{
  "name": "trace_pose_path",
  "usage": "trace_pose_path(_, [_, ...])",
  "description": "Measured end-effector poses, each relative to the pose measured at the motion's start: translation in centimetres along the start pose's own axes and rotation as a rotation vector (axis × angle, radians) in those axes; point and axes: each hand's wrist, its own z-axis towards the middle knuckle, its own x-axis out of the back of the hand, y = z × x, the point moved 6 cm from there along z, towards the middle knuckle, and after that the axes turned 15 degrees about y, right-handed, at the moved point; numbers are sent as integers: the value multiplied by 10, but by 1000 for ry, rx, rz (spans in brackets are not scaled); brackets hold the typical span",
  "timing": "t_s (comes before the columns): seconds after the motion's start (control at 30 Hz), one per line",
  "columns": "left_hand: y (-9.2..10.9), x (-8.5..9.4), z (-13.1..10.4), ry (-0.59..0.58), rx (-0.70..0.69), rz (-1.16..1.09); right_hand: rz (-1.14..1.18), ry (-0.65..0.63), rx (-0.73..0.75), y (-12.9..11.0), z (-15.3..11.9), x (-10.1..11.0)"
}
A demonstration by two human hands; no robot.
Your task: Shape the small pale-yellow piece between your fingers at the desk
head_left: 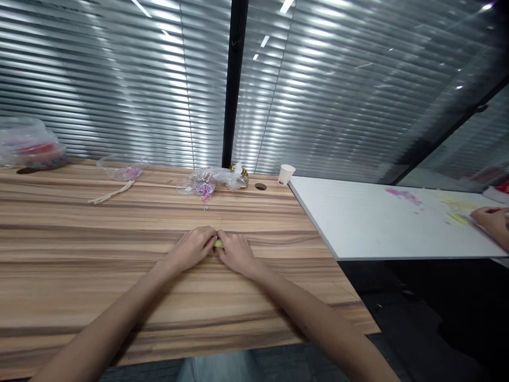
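Note:
My left hand (195, 247) and my right hand (235, 251) rest together on the wooden table (119, 286), fingertips meeting. Between them they pinch a small yellow-green piece (218, 243), mostly hidden by the fingers. Just beyond the hands a few tiny beads (212, 213) lie loose on the wood. Farther back is a clear plastic bag with pink and purple bits (207, 185).
A small paper cup (286, 174) stands by a cable hole (260, 187). A clear bag with a pale cord (119, 178) lies back left, a plastic tub (29, 146) far left. Another person's hand (491, 223) works on the white table (358, 223) at right. Blinds close the back.

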Motion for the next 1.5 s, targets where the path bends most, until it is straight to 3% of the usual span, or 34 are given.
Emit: trace_pose_path(1.5, [6,5,1,-26,27,55,0,-26,5,-1,0,3])
